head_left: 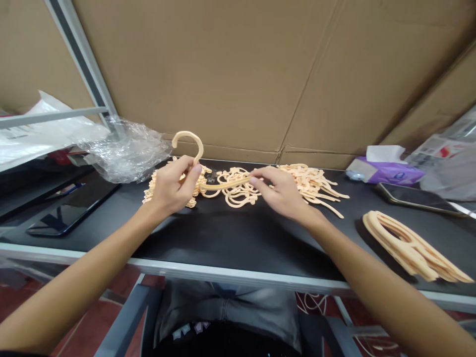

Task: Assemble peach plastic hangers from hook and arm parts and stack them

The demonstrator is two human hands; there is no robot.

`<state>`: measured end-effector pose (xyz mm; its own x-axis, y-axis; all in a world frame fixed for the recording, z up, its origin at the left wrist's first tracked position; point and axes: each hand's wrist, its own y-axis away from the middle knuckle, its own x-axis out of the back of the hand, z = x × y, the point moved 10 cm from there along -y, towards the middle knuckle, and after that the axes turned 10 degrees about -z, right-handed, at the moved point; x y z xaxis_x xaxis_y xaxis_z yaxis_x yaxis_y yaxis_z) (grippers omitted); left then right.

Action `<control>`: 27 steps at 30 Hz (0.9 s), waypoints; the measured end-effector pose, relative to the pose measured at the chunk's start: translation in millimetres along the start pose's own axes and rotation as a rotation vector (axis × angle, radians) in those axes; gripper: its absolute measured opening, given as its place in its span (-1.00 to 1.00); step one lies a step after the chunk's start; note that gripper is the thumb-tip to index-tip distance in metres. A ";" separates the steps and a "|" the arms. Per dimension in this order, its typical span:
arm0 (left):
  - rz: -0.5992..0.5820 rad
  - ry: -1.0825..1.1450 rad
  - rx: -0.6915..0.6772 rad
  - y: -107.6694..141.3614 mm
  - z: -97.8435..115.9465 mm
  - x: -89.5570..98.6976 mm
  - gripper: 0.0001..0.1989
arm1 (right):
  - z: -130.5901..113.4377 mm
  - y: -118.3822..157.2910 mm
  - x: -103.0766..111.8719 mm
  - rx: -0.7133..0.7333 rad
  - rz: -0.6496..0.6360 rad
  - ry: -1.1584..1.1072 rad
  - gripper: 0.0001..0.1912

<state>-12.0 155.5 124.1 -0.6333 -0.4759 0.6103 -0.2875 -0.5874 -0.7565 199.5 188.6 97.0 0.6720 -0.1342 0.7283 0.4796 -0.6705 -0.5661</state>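
Note:
A cream plastic clothes hanger (199,145) is held above the black table, its hook pointing up. My left hand (174,184) is closed around the base of the hook, fingers and thumb pinching it. At the other end, my right hand (281,192) pinches the tip of the hanger's arm between thumb and fingers. Behind my left hand lies a pile of small cream pieces (148,192), partly hidden. Loose cream hooks (238,198) lie between the hands. Beyond my right hand spreads a heap of long cream hanger arms (316,184).
Folded cream hangers (412,243) lie stacked at the right front. Behind them are a phone (416,196) and a purple tissue pack (394,171). On the left are a dark phone (74,208) and crumpled clear plastic (130,151). Cardboard (223,74) stands along the back edge.

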 end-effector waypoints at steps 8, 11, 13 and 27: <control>-0.270 0.032 -0.133 8.0 14.6 -39.0 -0.73 | 27.1 6.0 7.7 -0.200 -0.293 -0.141 -0.77; -0.295 0.053 -0.173 10.2 21.3 -40.4 -0.75 | 25.1 11.2 -2.4 -0.242 -0.488 -0.104 -0.79; -0.311 0.054 -0.230 11.5 29.0 -40.5 -0.75 | 24.7 16.8 -7.5 -0.261 -0.593 -0.069 -0.80; -0.355 0.132 -0.350 17.9 48.3 -44.5 -0.76 | -32.0 19.7 -44.4 0.021 -0.629 -0.068 -0.80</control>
<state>45.7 134.6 94.7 -0.5316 -0.1866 0.8262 -0.7103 -0.4331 -0.5549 161.0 158.0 65.9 0.2916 0.3277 0.8987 0.8052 -0.5913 -0.0456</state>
